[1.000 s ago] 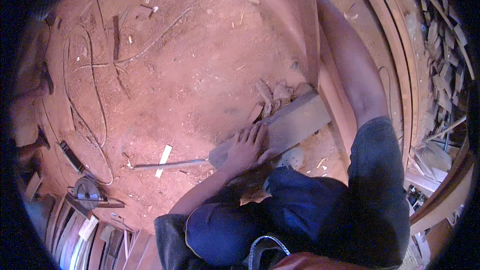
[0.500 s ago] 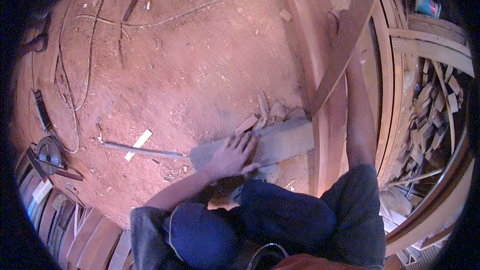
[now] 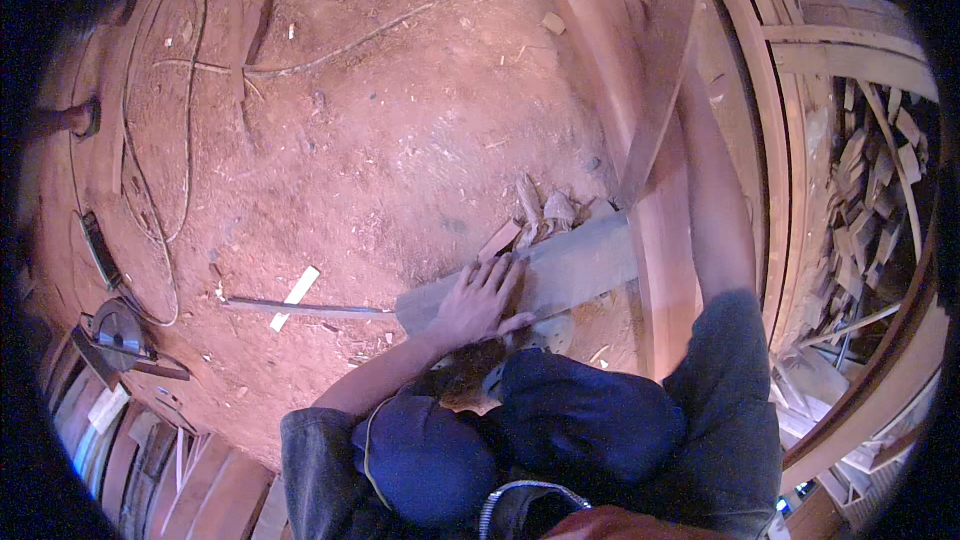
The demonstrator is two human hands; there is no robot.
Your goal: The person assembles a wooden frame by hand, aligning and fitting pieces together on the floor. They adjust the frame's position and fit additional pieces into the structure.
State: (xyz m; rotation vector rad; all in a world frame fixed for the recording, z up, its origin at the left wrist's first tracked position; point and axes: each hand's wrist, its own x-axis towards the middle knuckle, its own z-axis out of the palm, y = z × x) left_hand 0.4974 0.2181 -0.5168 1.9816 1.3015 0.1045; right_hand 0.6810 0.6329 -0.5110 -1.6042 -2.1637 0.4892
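My left hand [image 3: 478, 300] lies flat with fingers spread on a greyish plank [image 3: 580, 258] set on the ground in front of my knees. A long reddish-brown wooden beam [image 3: 668, 280] rests across the right end of that plank and runs away from me. My right arm reaches forward along the beam. My right hand [image 3: 648, 18] is near its far part, blurred and partly covered by a thin flat dark strip [image 3: 668, 70] that slants over the beam. Whether the right fingers grip the beam or the strip does not show.
A circular saw [image 3: 118, 332] stands at the left, beside a looping cable [image 3: 190, 180]. A thin bar [image 3: 310, 309] and a pale wood strip [image 3: 296, 298] lie on the dirt. Another person's limb [image 3: 75, 120] shows at far left. Wood offcuts [image 3: 870, 220] are heaped at the right.
The slanting strip and the beam's far part have shifted left, with my right hand. My left hand stays on the plank. The whole view has turned slightly.
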